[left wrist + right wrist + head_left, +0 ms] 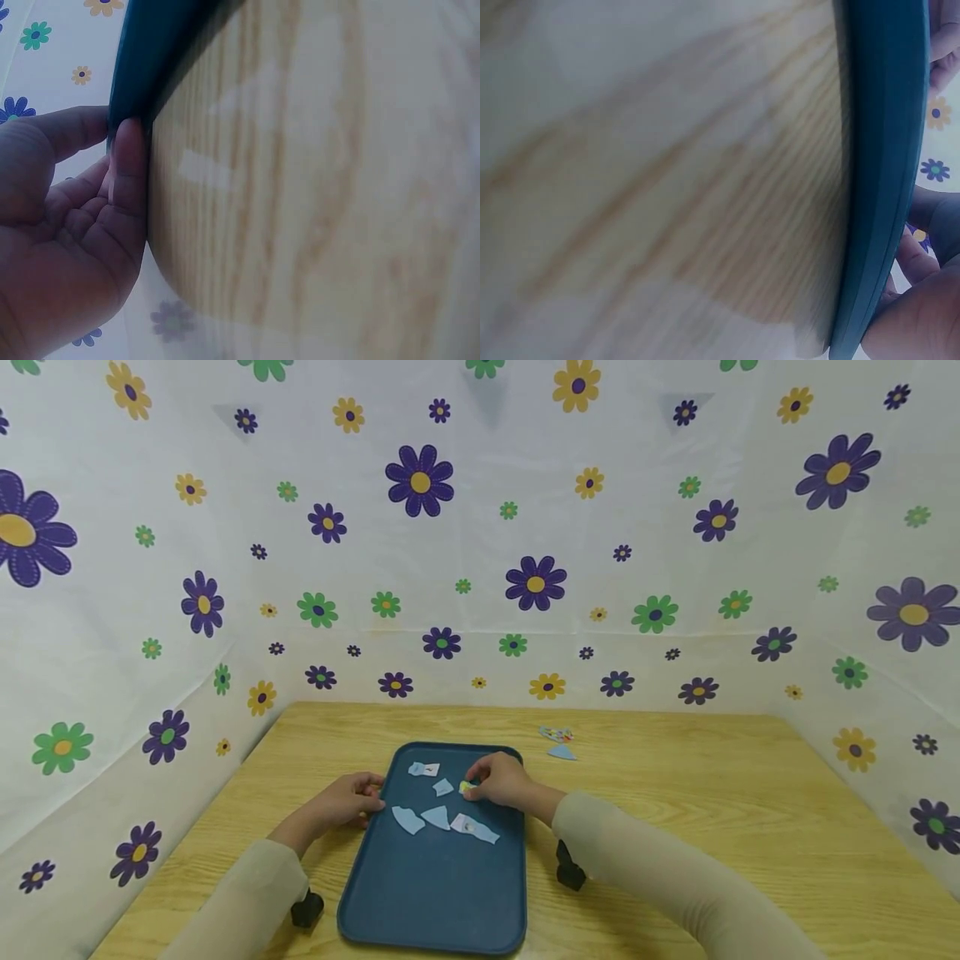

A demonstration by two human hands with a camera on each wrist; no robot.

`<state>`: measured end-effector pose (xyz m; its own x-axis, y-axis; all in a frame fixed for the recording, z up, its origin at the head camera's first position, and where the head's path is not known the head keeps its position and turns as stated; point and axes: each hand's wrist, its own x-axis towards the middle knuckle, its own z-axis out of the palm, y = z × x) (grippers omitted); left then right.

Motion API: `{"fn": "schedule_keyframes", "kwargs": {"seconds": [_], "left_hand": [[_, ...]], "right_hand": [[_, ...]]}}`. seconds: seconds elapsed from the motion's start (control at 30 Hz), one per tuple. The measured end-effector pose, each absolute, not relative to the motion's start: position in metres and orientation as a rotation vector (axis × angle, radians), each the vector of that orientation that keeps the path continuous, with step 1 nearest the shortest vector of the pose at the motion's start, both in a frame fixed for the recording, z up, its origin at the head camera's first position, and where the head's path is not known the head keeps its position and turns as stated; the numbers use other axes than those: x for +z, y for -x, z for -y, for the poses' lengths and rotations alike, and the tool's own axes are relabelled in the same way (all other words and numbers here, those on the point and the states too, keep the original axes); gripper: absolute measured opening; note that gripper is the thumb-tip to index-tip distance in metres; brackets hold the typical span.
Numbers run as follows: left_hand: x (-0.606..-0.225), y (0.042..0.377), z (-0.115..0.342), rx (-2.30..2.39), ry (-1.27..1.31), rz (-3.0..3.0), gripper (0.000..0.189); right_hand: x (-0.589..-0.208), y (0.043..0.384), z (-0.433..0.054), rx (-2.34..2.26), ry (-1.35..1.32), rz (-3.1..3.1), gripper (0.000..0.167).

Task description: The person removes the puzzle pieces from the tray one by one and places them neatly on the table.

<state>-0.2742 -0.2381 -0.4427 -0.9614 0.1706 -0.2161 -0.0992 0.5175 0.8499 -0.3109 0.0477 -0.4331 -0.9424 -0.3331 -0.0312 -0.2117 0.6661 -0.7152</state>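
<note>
A: Quick, hands?

B: Left hand (347, 799) pinches the left rim of the dark blue tray (432, 893), digits on both sides of it in the left wrist view. Probably stops it sliding. Right hand (501, 779) pinches a small yellow-printed piece (467, 787) at the tray's far right part.

A: Piece lifted or resting?

B: Can't tell (fingers cover most of it). Fingertip grip suits something that small and flat, I'd say.

A: Tray contents?

B: All in the far half. Pale-blue piece with a printed patch (423, 769) near the far edge, small pale-blue piece (442, 787) just beside the held one. Nearer the wearer, a row: curved piece (408, 821), triangular piece (437, 818), long printed piece (475, 828). Touching or not, too small to tell. Laid flat, perhaps so each one can be seen.

A: Outside it?

B: Multicoloured piece (556, 734) and pale-blue pointed piece (562, 752), on the worktop (675, 793) past the far right corner. Maybe parked there to leave tray room.
</note>
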Motion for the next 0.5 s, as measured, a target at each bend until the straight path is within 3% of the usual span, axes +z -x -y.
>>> {"fn": "schedule_keyframes", "kwargs": {"seconds": [0.5], "left_hand": [[-0.4442, 0.2750, 0.2389, 1.439, -0.043, -2.472, 0.043]], "right_hand": [[-0.4347, 0.3116, -0.0484, -1.122, 0.540, -2.693, 0.016]]}}
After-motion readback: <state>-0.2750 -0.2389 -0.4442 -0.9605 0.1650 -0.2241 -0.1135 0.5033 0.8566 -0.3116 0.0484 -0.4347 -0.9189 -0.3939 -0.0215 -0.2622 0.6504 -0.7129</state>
